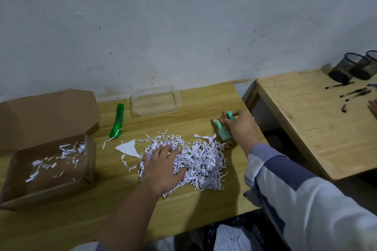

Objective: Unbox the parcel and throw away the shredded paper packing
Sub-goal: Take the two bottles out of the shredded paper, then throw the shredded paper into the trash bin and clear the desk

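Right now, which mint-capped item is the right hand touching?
The farther one, by the table's back right corner; the right hand rests on it, the nearer one lies free.

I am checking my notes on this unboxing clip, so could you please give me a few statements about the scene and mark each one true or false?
1. The cardboard box is open with only a few paper scraps inside. True.
2. The left hand rests on the pile of shredded paper. True.
3. The green knife is in the right hand. False: it lies on the table, untouched; the right hand is on the small green items.
4. The clear plastic tray is full of shredded paper. False: it looks empty.
5. The shredded paper is mostly on the table. True.
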The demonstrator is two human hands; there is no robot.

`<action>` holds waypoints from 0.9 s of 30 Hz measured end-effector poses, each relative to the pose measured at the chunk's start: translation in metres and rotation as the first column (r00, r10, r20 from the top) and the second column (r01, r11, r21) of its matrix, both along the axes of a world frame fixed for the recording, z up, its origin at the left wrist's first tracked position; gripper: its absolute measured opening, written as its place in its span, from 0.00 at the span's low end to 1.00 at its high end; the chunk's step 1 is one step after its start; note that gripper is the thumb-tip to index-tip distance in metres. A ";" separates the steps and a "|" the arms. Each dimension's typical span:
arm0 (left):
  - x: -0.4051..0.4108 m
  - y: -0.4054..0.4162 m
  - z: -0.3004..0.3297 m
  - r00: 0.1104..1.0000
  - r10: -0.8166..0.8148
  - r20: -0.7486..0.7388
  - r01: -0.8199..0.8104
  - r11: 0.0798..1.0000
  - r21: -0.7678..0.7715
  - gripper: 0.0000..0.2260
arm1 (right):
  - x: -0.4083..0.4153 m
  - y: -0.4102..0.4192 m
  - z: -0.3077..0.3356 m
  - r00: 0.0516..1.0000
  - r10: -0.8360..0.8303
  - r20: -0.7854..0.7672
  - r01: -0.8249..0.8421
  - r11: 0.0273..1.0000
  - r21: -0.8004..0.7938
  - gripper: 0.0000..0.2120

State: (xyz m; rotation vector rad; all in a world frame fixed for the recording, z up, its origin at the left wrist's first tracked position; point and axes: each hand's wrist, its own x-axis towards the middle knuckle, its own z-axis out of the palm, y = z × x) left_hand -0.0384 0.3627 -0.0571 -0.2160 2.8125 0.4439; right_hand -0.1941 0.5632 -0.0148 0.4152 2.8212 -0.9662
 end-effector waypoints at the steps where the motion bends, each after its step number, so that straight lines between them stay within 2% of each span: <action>1: 0.000 0.000 -0.002 1.000 0.004 -0.009 -0.004 1.000 0.001 0.28 | -0.002 0.000 -0.003 1.000 0.000 0.004 0.000 1.000 0.015 0.19; 6: 0.001 0.000 -0.003 1.000 0.010 -0.027 -0.010 1.000 -0.009 0.27 | -0.003 -0.004 -0.014 0.999 0.025 0.047 -0.026 1.000 0.013 0.16; 8: 0.001 0.001 -0.001 1.000 0.010 -0.025 -0.011 1.000 -0.021 0.27 | 0.001 -0.005 -0.013 0.998 0.056 0.016 -0.057 0.992 0.110 0.16; 10: 0.000 0.000 0.001 0.999 0.009 -0.046 -0.011 0.999 -0.032 0.28 | 0.008 -0.005 -0.011 0.986 0.145 -0.082 -0.122 0.964 0.235 0.15; 14: -0.002 -0.010 0.007 0.982 0.011 -0.187 -0.015 1.000 -0.018 0.34 | 0.032 -0.019 -0.012 0.854 0.464 -0.235 -0.430 0.884 0.181 0.11; 16: -0.005 -0.021 0.008 0.967 0.044 -0.251 -0.046 0.999 -0.002 0.33 | 0.045 -0.027 -0.015 0.778 0.598 -0.193 -0.577 0.801 0.160 0.13; 18: -0.007 -0.034 0.008 0.962 0.111 -0.249 -0.117 0.993 -0.008 0.31 | 0.059 -0.031 -0.019 0.719 0.688 -0.094 -0.668 0.722 0.180 0.18; 21: -0.003 -0.053 0.003 0.967 0.231 -0.109 -0.235 0.972 -0.020 0.29 | 0.079 -0.029 -0.031 0.655 0.751 0.085 -0.745 0.622 0.242 0.30; 23: 0.005 -0.059 -0.003 0.957 0.290 -0.011 -0.290 0.957 0.028 0.32 | 0.094 -0.025 -0.045 0.668 0.738 0.089 -0.734 0.635 0.241 0.38; 27: 0.023 -0.046 -0.016 0.977 0.202 -0.063 -0.196 0.977 0.090 0.35 | 0.112 -0.028 -0.063 0.714 0.700 0.014 -0.686 0.695 0.215 0.34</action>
